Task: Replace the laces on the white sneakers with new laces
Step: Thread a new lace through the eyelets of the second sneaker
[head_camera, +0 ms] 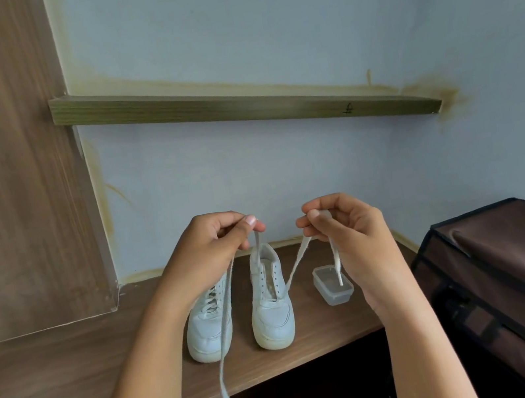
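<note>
- A wooden panel [5,165] stood at the far left against the pale wall [260,25]; a wooden strip [238,105] ran across that wall to the right of it.
- Your left hand [207,253] hovered above the sneakers, thumb and forefinger pinching a white lace [226,354]; one stretch of it hung down past the front edge of the wooden desk [57,372] toward your lap.
- The left sneaker [207,326] stood on the desk, toe toward you, with a lace still in its eyelets; the right sneaker [270,308] stood just beside it, its eyelets mostly bare.
- Your right hand [346,230] pinched the lace too, fingers curled round it; one part ran down to the right sneaker; its tip dangled over a small clear plastic container [333,286] near that shoe.
- A brown fabric box [519,288] sat at the far right, beside the desk.
</note>
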{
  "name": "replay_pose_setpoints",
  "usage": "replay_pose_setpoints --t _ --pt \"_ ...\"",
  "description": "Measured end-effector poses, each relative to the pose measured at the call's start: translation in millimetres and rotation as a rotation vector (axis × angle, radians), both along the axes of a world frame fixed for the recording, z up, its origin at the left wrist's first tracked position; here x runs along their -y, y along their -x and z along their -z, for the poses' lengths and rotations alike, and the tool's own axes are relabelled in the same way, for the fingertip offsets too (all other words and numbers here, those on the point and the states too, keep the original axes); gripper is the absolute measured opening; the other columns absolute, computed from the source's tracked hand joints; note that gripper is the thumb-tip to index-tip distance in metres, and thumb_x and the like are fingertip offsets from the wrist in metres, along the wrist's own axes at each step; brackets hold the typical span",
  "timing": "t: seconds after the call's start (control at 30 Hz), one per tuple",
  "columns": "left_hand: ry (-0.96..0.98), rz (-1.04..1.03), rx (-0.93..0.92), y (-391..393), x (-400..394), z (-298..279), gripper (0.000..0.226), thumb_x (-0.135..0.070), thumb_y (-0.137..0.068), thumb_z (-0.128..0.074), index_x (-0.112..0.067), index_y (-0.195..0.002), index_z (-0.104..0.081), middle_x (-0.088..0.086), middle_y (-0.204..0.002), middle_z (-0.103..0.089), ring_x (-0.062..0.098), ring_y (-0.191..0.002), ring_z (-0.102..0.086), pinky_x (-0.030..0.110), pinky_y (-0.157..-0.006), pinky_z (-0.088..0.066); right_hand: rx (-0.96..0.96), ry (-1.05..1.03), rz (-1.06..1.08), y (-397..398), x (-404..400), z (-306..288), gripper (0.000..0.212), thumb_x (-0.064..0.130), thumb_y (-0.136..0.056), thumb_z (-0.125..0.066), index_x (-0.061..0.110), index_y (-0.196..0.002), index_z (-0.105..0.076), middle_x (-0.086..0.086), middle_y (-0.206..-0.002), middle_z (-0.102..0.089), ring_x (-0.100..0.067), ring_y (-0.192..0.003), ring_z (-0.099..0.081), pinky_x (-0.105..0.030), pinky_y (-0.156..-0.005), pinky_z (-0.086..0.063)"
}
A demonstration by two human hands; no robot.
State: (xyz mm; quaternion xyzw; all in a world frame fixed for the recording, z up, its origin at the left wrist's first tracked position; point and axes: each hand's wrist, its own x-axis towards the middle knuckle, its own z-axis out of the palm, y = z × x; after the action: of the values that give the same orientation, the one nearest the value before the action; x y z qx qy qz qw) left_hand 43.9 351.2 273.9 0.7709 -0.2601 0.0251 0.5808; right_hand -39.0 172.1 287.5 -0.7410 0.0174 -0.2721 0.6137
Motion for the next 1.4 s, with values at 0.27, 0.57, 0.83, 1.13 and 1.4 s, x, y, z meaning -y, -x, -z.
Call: replay_pose_setpoints --t 0.27,0.57,0.83,1.13,1.4 --pt "-0.162 -0.143 0.031 -21 -4 36 0.020 -0.035 -0.097 -0.058 -0.031 -0.086 -0.075 -0.007 -0.067 -0.065 0.010 -0.065 -0.058 0.024 -0.065 -0.042 -0.105 0.197 0.205 -16 22 39 0.011 0.015 -0.094 -0.062 0.022 -0.087 -0.067 -0.001 -0.078 -0.072 -0.023 -0.074 -0.066 -0.025 -0.061 -0.051" --pt "-0.409 -0.297 0.007 -70 15 120 0.019 -0.038 -0.093 -0.061 -0.024 -0.083 -0.070 -0.011 -0.058 -0.057 0.016 -0.061 -0.058 0.026 -0.055 -0.031 -0.348 0.398 0.278 -70 59 133 0.013 0.014 -0.097 -0.056 0.019 -0.103 -0.066 0.002 -0.092 -0.065 0.000 -0.077 -0.061 -0.007 -0.059 -0.045" --pt "-0.874 -0.244 0.236 -103 50 191 0.072 -0.067 -0.086 -0.054 -0.051 -0.149 -0.023 -0.007 -0.158 -0.029 0.022 -0.143 -0.027 0.045 -0.116 -0.017 -0.694 0.781 0.276 -125 59 210 0.029 0.046 -0.097 -0.054 0.035 -0.123 -0.061 0.001 -0.128 -0.047 -0.028 -0.117 -0.043 -0.043 -0.101 -0.032" --pt "-0.986 -0.190 0.117 -123 79 232 0.071 -0.086 -0.073 -0.046 -0.063 -0.139 -0.031 -0.011 -0.160 -0.023 0.027 -0.149 -0.003 0.066 -0.112 0.014 -0.526 0.775 0.321 -153 58 258 0.014 0.030 -0.099 -0.053 0.025 -0.098 -0.066 0.008 -0.101 -0.060 -0.018 -0.101 -0.051 -0.034 -0.084 -0.022" --pt "-0.983 -0.184 0.074 -129 82 233 0.071 -0.086 -0.069 -0.051 -0.063 -0.135 -0.039 -0.013 -0.156 -0.032 0.026 -0.150 0.000 0.069 -0.109 0.015 -0.489 0.633 0.562 -146 115 245 0.019 0.015 -0.093 -0.062 0.024 -0.077 -0.059 0.009 -0.090 -0.052 -0.019 -0.092 -0.050 -0.039 -0.088 -0.027"
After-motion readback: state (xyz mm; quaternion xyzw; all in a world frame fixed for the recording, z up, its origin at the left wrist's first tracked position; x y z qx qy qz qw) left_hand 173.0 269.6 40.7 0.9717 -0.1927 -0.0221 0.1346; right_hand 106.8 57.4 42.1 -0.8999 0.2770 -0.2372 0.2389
